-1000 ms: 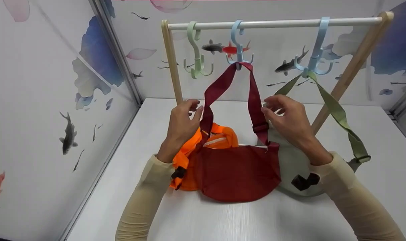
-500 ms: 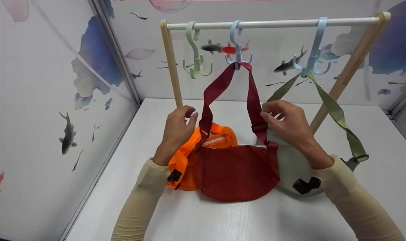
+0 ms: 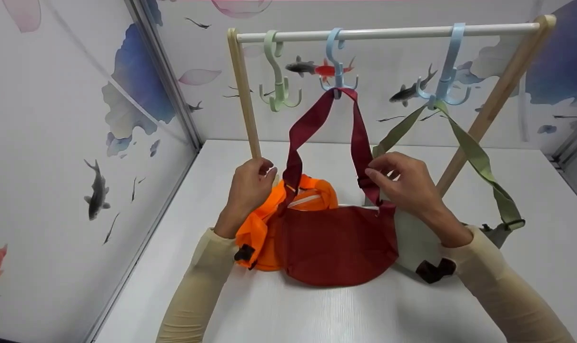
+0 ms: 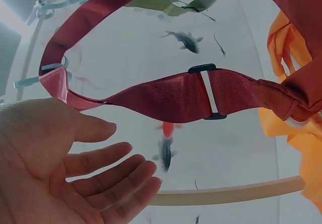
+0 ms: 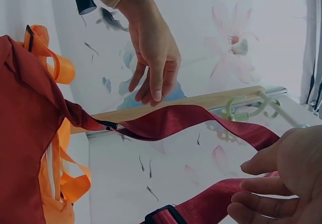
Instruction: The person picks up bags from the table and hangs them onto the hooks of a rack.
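A dark red waist bag hangs by its strap from the middle blue hook, its body low at the table. My left hand is left of the strap, fingers loosely bent and apart from it; the left wrist view shows that hand holding nothing. Close to the strap's right side is my right hand, fingers relaxed; whether they touch the strap I cannot tell. An orange bag lies behind the red one at left. Partly behind my right hand is a grey-green bag, its strap on the right blue hook.
The white rail of a wooden-legged rack crosses above the white table. A light green hook hangs at its left end with nothing on it. Walls with printed fish stand behind and at left.
Both hands have come down alongside the red strap. The left one has also drifted left, away from it. The red bag still hangs in the same place.
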### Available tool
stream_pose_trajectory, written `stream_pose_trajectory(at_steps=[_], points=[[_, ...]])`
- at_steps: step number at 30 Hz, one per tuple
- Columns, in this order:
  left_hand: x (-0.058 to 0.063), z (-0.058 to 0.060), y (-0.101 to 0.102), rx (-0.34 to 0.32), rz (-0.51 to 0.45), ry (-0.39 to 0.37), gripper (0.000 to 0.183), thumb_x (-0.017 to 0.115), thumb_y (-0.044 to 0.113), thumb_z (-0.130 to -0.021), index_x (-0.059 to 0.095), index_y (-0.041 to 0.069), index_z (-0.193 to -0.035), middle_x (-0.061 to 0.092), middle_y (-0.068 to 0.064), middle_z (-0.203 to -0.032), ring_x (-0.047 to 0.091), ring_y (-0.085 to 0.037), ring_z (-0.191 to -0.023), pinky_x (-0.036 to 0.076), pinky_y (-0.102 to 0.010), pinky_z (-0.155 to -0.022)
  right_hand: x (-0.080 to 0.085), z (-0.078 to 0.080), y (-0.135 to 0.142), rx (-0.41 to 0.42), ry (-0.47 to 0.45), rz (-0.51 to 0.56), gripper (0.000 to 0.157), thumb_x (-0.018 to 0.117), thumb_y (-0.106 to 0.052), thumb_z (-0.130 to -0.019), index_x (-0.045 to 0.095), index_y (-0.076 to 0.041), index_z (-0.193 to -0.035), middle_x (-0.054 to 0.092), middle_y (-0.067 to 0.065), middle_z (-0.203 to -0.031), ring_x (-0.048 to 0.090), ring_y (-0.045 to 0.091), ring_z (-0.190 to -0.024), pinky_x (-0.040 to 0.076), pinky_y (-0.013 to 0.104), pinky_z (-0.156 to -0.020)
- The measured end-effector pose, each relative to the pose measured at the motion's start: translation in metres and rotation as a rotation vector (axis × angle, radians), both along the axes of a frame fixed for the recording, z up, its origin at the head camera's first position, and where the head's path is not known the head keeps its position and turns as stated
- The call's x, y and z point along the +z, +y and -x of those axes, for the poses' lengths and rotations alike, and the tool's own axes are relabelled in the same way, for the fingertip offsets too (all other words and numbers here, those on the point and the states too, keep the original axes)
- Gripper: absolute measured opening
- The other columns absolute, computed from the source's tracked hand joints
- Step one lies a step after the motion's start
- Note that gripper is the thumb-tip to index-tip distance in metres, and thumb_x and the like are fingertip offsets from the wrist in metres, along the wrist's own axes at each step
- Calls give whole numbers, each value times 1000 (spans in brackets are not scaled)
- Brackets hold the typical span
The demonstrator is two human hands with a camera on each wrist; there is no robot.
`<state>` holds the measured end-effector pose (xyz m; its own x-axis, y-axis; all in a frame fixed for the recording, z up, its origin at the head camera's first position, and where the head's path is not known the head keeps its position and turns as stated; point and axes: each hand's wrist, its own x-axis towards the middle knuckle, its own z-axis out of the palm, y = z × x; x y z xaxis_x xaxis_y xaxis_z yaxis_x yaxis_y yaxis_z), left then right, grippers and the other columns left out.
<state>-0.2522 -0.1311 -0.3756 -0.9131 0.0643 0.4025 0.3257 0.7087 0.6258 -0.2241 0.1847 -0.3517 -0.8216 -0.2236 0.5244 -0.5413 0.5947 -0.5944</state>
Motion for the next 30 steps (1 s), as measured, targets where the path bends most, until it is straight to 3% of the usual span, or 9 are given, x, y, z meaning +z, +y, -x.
stream_pose_trajectory(at_steps=[12, 24, 30], points=[[-16, 9, -16, -17, 26, -101, 15, 64, 15, -96, 72, 1, -95, 68, -13, -89, 57, -26, -79, 53, -38, -75, -9, -4, 2, 23, -48, -15, 9, 67, -9, -93, 73, -6, -99, 70, 6, -92, 58, 17, -78, 48, 14, -67], [-32, 18, -31, 63, 74, -329, 22, 63, 21, -97, 72, 2, -102, 68, -12, -87, 54, -21, -68, 46, -27, -57, -22, -5, -2, 32, -139, -66, 9, 68, -11, -93, 73, -8, -100, 70, 7, -94, 60, 19, -79, 52, 19, -67], [-39, 21, -38, 85, 132, -333, 25, 63, 21, -97, 70, -2, -104, 68, -16, -92, 56, -26, -73, 50, -36, -66, -32, -4, -5, 76, -143, -59, 6, 71, -9, -91, 72, -7, -96, 68, 4, -88, 58, 17, -76, 52, 23, -66]])
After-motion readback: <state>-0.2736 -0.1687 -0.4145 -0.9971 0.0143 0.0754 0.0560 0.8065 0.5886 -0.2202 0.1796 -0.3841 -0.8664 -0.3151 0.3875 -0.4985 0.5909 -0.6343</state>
